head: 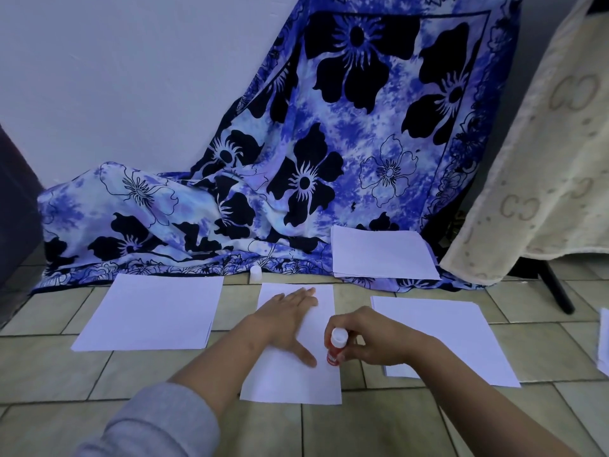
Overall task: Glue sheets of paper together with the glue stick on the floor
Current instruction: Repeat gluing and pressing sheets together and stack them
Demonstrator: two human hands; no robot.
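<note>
Pressing flat with straight fingers (304,296), the left hand (286,319) pins the middle sheet (290,380) to the floor (362,430). The right hand (372,338) grips the red glue stick (335,347) upright at that sheet's right edge, its lower end at the paper. With the white cap (256,273) off at the floor's far side, gluing looks underway on this sheet. A left pile (151,311), a right pile (461,331) and a stack (382,255) on the blue cloth (230,192) suggest much remains, though I cannot tell which are already joined.
</note>
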